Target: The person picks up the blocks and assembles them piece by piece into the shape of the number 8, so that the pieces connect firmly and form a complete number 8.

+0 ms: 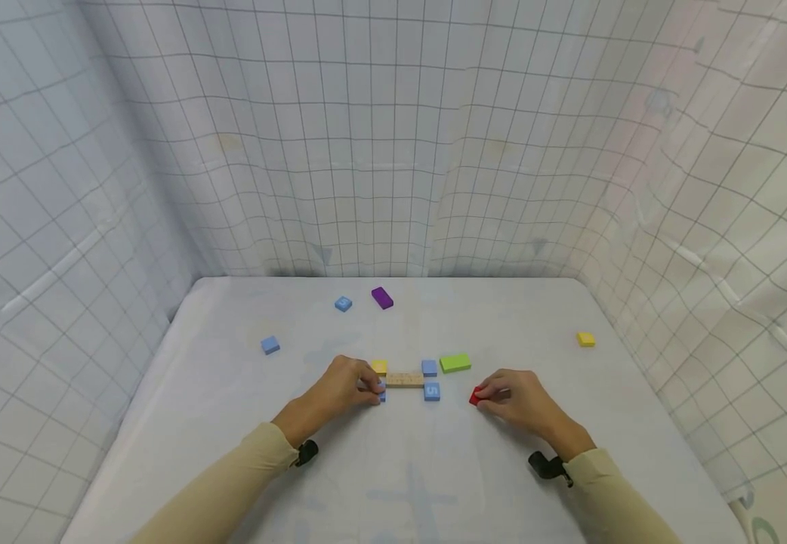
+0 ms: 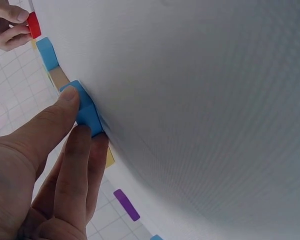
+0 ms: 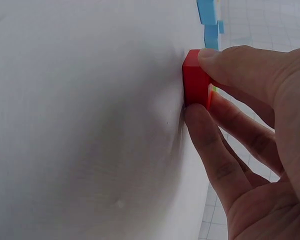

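Between thumb and fingers, my left hand (image 1: 351, 381) pinches a blue block (image 2: 89, 111) at the left end of a wooden block (image 1: 405, 380). Just behind it sits a yellow block (image 1: 379, 367). Two more blue blocks stand at the wooden block's right end, a plain one (image 1: 429, 368) behind and one marked 5 (image 1: 431, 391) in front. To the right, my right hand (image 1: 514, 399) pinches a red block (image 3: 194, 80) low over the white table, with its thumb on top. A light green block (image 1: 455, 363) lies behind the red one.
Farther back on the table (image 1: 393, 468) are a purple block (image 1: 383, 298) and a blue numbered block (image 1: 343, 304). Another blue block (image 1: 270, 345) lies left, and a yellow block (image 1: 586, 339) far right. White gridded sheets (image 1: 393, 136) hang behind and on both sides.
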Demonstrator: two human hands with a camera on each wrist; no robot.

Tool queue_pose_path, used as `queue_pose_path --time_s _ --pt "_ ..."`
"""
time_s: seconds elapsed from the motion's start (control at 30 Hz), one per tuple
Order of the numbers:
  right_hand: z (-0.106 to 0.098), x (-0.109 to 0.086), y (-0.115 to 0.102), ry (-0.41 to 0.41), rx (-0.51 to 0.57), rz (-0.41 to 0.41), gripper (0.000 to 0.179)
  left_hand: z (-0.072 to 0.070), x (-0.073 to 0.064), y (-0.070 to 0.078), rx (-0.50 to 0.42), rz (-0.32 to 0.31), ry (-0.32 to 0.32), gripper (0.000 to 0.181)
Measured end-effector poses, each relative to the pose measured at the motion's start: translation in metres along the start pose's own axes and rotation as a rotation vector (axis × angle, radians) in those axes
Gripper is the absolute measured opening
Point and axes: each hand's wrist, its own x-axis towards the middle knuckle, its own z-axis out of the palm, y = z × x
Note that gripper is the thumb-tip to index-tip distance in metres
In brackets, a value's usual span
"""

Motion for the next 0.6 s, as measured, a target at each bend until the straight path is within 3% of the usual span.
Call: queue_pose_path --time_s 0.07,0.13,0.2,0.27,0.4,0.43,0.5,0.6 --pt "0.001 0.001 -0.002 -0.016 0.002 -0.007 0.015 0.001 0.000 -0.001 0.022 0.000 -0.004 0.016" --pt "0.002 0.001 -0.003 -0.027 -0.007 -0.018 0.015 0.008 0.000 -0.016 0.026 0.037 0.013 0.017" --pt "0.003 0.002 -0.006 -0.033 -0.010 -0.025 0.015 0.002 -0.002 -0.002 0.025 0.014 0.011 0.016" --pt "0.004 0.002 -0.007 -0.034 -0.015 -0.036 0.016 0.004 -0.001 -0.008 0.016 0.029 0.020 0.016" --pt "0.007 0.003 -0.011 -0.042 -0.020 -0.054 0.017 -0.001 -0.001 0.003 0.005 -0.004 0.011 0.016" --pt "0.008 0.003 -0.012 -0.045 -0.019 -0.059 0.017 0.001 -0.001 -0.002 0.015 0.012 0.017 0.016" --pt "0.009 0.003 -0.014 -0.052 -0.018 -0.068 0.017 -0.003 -0.002 0.008 0.007 -0.018 0.004 0.015" --pt "0.011 0.004 -0.018 -0.062 -0.002 -0.087 0.016 0.001 -0.001 0.001 0.016 -0.013 0.003 0.015"
